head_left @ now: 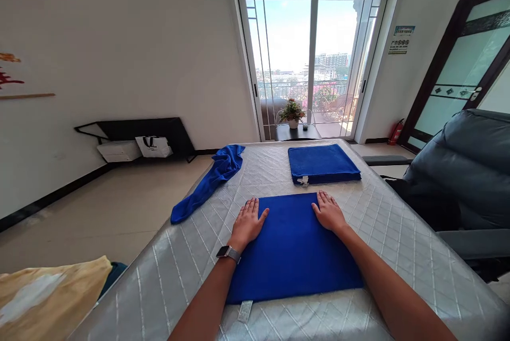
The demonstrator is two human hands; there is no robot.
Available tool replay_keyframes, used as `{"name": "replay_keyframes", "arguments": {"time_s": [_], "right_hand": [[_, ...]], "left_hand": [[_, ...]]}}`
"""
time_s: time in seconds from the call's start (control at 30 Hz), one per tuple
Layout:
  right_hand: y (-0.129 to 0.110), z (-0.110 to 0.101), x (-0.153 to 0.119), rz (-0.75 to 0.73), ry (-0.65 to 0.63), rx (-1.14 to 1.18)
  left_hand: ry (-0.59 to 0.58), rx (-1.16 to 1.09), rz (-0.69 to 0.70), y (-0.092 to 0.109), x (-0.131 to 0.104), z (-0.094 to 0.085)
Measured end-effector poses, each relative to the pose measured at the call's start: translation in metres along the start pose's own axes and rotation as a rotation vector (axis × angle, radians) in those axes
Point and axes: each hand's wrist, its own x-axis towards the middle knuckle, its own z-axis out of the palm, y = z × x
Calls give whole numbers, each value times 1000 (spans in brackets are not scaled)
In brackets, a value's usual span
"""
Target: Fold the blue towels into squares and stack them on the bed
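Observation:
A blue cloth (292, 250) lies flat in a rectangle on the quilted silver mattress (191, 266), a white label (245, 310) poking out at its near left edge. My left hand (249, 221) rests flat on its far left corner, fingers stretched out and thumb apart. On the far right corner lies my right hand (329, 211), also flat with fingers extended. Neither hand grips anything. Beyond them sits a neat stack of folded blue cloths (322, 163) with white labels at its front. A crumpled blue cloth (211, 184) trails along the mattress's left edge.
A dark armchair (458, 165) stands close on the right. At lower left is a yellow cloth (56, 293). Past the mattress, a small table (297, 133) holds a potted plant (292, 112) before the sliding glass door. A black rack (139, 131) leans near the left wall.

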Motion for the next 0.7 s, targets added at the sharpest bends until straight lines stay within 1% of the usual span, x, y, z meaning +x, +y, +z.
{"name": "replay_keyframes", "arguments": {"time_s": [0.23,0.4,0.53,0.7], "right_hand": [[0,1,0,14,-15,-41],[-1,-6,-4,15,-40,-65],[0,-7,-21,8,-41,-76],[2,2,-43,-23,-46,-66]], "left_hand": [[-39,0,-18,5,-4,-10],[-20,-32,-3,8,-6,-13],[1,-54,-7,7,-6,-9],[18,-56,16,5,-5,-5]]}}
